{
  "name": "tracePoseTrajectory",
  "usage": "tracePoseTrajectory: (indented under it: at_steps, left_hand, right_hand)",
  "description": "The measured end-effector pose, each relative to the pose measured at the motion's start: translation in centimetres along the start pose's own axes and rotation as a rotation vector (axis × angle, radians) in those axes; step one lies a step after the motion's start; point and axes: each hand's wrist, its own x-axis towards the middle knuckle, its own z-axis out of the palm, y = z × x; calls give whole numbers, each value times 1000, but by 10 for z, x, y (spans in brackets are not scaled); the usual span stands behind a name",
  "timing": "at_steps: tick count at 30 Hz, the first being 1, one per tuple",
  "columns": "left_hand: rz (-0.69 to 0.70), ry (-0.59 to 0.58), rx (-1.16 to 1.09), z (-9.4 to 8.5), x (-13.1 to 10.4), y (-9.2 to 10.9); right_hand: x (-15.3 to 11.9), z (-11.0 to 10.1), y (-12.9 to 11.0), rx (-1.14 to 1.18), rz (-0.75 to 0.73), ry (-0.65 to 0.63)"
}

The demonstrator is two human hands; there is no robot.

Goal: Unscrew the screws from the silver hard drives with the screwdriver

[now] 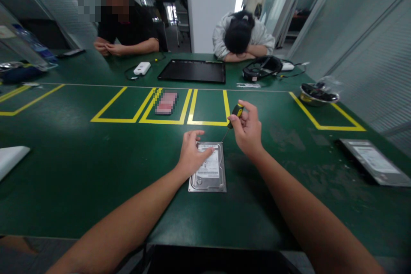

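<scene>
A silver hard drive with a white label lies flat on the green table in front of me. My left hand holds it at its far left part, thumb across the label and fingers curled about the far left corner. In my right hand is a black and yellow screwdriver, gripped by its handle. The thin shaft slants down to the drive's far right corner, where the tip seems to touch. Whether a screw sits under the tip is too small to see.
On the right lies a second hard drive; behind it stands a metal bowl of dark items. Yellow tape marks cross the table. Farther back are a black panel, a headset, a white device and two seated people.
</scene>
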Motion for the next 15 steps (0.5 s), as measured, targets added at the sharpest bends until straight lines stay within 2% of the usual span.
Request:
tracePoseTrajectory:
  at_steps: [7, 15]
  left_hand:
    - [0, 1, 10, -1, 1, 0]
    - [-22, -7, 2, -1, 0, 5]
  right_hand:
    - [-4, -1, -9, -134, -107, 5]
    - [-8, 0, -12, -168, -185, 23]
